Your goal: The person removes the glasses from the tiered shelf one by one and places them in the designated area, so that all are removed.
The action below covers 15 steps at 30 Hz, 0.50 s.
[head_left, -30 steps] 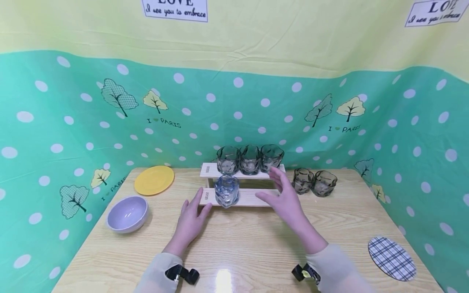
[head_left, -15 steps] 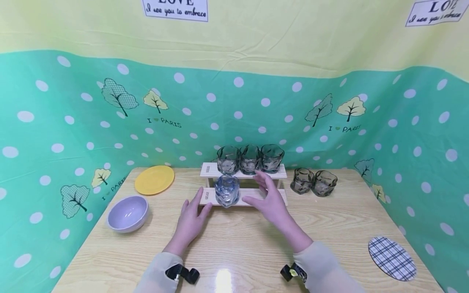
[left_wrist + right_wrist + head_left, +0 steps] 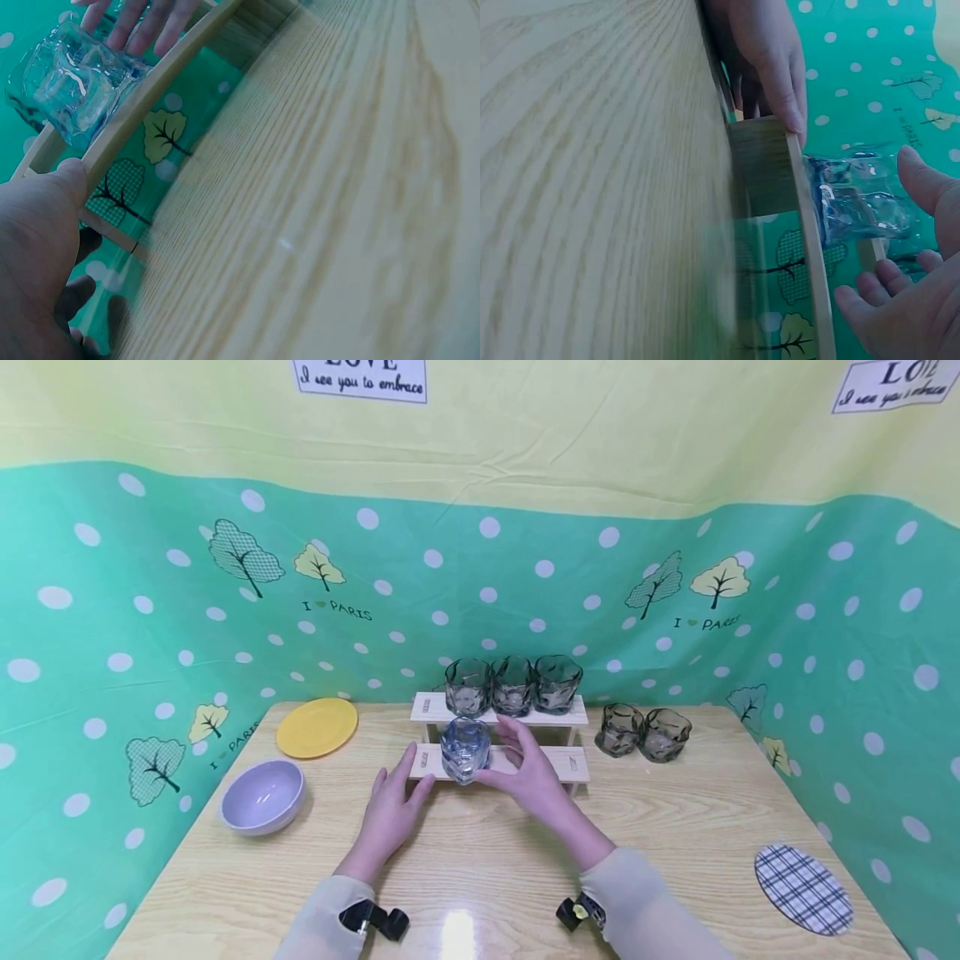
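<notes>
A wooden two-tier rack (image 3: 551, 763) stands near the back of the table. On its lower tier is a blue-tinted drinking glass (image 3: 465, 750), towards the left end. My left hand (image 3: 390, 806) touches the left end of that tier, fingers extended and thumb at the front corner. From the right, my right hand (image 3: 532, 781) reaches in with thumb and fingers spread at the glass. The right wrist view has the glass (image 3: 862, 199) between the thumb and the loosely bent fingers, a small gap showing. Three grey glasses (image 3: 513, 687) line the upper tier.
Two brownish glasses (image 3: 621, 731) stand on the table right of the rack. At left are a lilac bowl (image 3: 262, 800) and a yellow plate (image 3: 317, 729). A checked oval mat (image 3: 804, 890) lies at the right edge. Patterned cloth (image 3: 480, 577) hangs behind and at both sides.
My right hand has moved left along the lower tier, from near its right end to the blue-tinted glass. My left hand and the glasses have stayed in place.
</notes>
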### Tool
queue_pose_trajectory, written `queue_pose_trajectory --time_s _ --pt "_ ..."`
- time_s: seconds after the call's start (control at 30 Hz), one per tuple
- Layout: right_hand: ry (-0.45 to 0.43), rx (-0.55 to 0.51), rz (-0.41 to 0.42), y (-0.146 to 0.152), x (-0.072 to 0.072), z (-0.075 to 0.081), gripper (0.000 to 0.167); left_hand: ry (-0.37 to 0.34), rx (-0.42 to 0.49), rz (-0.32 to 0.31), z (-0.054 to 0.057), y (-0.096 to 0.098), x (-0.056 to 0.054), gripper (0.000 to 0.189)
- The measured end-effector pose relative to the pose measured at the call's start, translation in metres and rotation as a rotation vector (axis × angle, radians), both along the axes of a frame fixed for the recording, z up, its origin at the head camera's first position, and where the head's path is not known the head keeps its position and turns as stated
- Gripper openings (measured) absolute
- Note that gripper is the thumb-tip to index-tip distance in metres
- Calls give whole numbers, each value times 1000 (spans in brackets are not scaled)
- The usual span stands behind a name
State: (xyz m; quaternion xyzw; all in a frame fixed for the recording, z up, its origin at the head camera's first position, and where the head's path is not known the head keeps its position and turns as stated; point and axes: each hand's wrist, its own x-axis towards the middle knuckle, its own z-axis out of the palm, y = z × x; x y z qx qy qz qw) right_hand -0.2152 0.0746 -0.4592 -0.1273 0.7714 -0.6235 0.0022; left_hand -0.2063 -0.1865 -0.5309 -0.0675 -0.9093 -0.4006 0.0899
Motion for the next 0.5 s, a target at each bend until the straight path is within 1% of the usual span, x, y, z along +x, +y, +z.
queue_pose_trajectory --time_s 0.2,0.5 --pt "2 -6 27 -7 -3 -6 111 -2 -10 -3 0 0 -1 74" --pt "0 -9 29 -15 -10 -16 111 -15 -9 0 -1 -1 -1 75"
